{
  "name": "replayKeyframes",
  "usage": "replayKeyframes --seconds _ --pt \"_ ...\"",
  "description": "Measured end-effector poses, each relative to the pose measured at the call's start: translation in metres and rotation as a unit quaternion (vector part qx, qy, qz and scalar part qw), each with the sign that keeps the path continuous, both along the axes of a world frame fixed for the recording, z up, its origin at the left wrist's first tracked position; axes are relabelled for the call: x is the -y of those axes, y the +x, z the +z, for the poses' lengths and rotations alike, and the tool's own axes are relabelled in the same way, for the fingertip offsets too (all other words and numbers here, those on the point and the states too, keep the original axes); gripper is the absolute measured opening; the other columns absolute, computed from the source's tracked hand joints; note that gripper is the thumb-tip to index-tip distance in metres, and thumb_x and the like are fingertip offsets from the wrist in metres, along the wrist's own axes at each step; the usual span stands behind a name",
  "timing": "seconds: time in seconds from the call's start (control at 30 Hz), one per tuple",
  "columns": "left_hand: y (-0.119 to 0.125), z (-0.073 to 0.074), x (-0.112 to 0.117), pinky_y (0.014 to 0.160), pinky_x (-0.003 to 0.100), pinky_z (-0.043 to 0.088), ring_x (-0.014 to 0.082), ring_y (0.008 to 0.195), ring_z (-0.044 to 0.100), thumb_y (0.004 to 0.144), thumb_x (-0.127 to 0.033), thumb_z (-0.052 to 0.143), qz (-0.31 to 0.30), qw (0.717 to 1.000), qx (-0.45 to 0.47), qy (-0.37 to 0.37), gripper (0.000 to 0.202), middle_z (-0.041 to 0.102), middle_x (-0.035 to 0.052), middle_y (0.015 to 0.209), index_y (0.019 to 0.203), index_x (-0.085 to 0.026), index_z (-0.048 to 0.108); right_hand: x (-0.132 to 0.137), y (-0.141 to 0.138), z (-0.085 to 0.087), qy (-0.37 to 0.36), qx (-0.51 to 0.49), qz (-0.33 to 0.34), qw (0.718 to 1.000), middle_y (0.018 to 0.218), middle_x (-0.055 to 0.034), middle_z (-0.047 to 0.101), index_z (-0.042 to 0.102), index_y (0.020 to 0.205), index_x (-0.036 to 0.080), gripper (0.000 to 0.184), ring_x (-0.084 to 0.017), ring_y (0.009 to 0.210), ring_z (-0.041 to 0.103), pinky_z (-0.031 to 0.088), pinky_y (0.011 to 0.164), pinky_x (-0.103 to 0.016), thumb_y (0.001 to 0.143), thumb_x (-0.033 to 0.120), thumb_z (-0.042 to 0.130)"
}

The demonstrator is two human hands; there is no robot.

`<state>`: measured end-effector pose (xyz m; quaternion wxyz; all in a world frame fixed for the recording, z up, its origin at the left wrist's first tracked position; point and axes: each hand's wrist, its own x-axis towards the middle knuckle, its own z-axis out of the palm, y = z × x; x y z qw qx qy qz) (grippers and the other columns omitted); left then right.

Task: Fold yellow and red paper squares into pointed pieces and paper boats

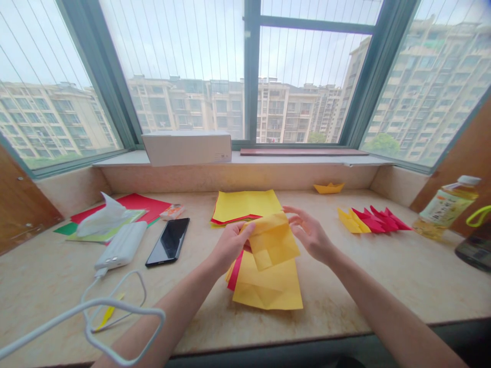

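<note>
A creased sheet of yellow paper (274,240) is held up over the table, tilted toward me. My left hand (236,240) pinches its left edge, thumb on top and the other fingers partly hidden behind. Beside its upper right corner is my right hand (309,232), fingers loosely spread and the index fingertip at the corner; whether it touches is hard to see. Below lie more creased yellow sheets (268,291), with a strip of red paper (235,273) showing at their left. A flat stack of yellow paper (245,203) with red edges lies just behind.
Folded yellow (351,221) and red paper pieces (379,219) sit at right, near a yellow paper boat (329,188) and a drink bottle (447,209). Leftward are a phone (169,243), a white power bank (121,245) with a cable (126,304), tissues (102,217) and red sheets (148,205).
</note>
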<state>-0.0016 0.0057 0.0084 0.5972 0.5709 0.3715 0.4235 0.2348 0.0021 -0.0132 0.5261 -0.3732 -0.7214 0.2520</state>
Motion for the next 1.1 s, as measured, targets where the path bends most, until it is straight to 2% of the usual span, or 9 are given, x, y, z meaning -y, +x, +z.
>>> replayKeyframes --seconds 0.17,0.33,0.57,0.8,0.97,1.1 --pt "-0.001 -0.005 -0.004 0.055 0.025 0.051 0.0187 0.065 0.068 0.081 -0.061 0.064 -0.016 1.0 0.002 -0.007 0.055 0.074 0.0098 0.08 0.097 -0.01 0.072 0.003 0.002 0.006 0.017 0.03 0.036 0.999 0.133 -0.0093 0.059 0.062 0.128 0.025 0.036 -0.025 0.117 0.058 0.049 0.098 -0.042 0.093 0.025 0.05" --pt "-0.001 -0.008 -0.006 0.053 0.024 0.049 0.0176 0.063 0.067 0.084 -0.061 0.061 -0.003 1.0 0.002 -0.02 0.054 0.074 0.0103 0.08 0.095 -0.009 0.073 0.004 0.005 0.007 -0.03 0.016 0.033 0.999 0.13 -0.0075 0.062 0.06 0.131 0.026 0.038 -0.022 0.104 0.063 0.052 0.094 -0.041 0.096 0.032 0.048" --pt "0.001 -0.008 -0.006 0.056 0.025 0.049 0.0173 0.063 0.066 0.084 -0.058 0.062 -0.01 0.999 0.031 -0.038 0.048 0.073 0.0087 0.078 0.091 -0.012 0.073 0.004 0.004 0.003 -0.054 0.011 0.057 0.997 0.129 -0.0099 0.063 0.055 0.135 0.026 0.044 -0.023 0.106 0.065 0.055 0.09 -0.041 0.091 0.025 0.054" --pt "0.004 -0.003 0.003 0.049 0.021 0.047 0.0134 0.054 0.062 0.083 -0.059 0.063 -0.045 0.999 -0.024 -0.012 0.047 0.069 0.0064 0.069 0.079 -0.012 0.069 -0.006 -0.002 -0.006 -0.028 -0.04 -0.04 0.998 0.099 -0.0069 0.074 0.067 0.117 0.021 0.035 -0.022 0.091 0.069 0.056 0.087 -0.04 0.083 0.03 0.069" --pt "0.005 -0.004 0.006 0.051 0.02 0.049 0.0121 0.056 0.064 0.084 -0.058 0.063 -0.072 0.996 -0.048 0.001 0.044 0.069 0.0054 0.077 0.091 -0.015 0.062 -0.007 -0.005 -0.008 -0.044 -0.095 -0.091 0.99 0.088 -0.0075 0.075 0.072 0.096 0.019 0.027 -0.023 0.082 0.07 0.057 0.074 -0.034 0.078 0.038 0.075" --pt "0.005 -0.008 0.004 0.049 0.021 0.049 0.0131 0.058 0.065 0.086 -0.058 0.061 -0.11 0.993 -0.045 0.007 0.043 0.07 0.006 0.083 0.098 -0.017 0.057 -0.004 -0.006 -0.005 -0.034 -0.074 -0.122 0.989 0.083 -0.0068 0.075 0.072 0.087 0.019 0.025 -0.024 0.079 0.069 0.055 0.072 -0.034 0.079 0.043 0.074"
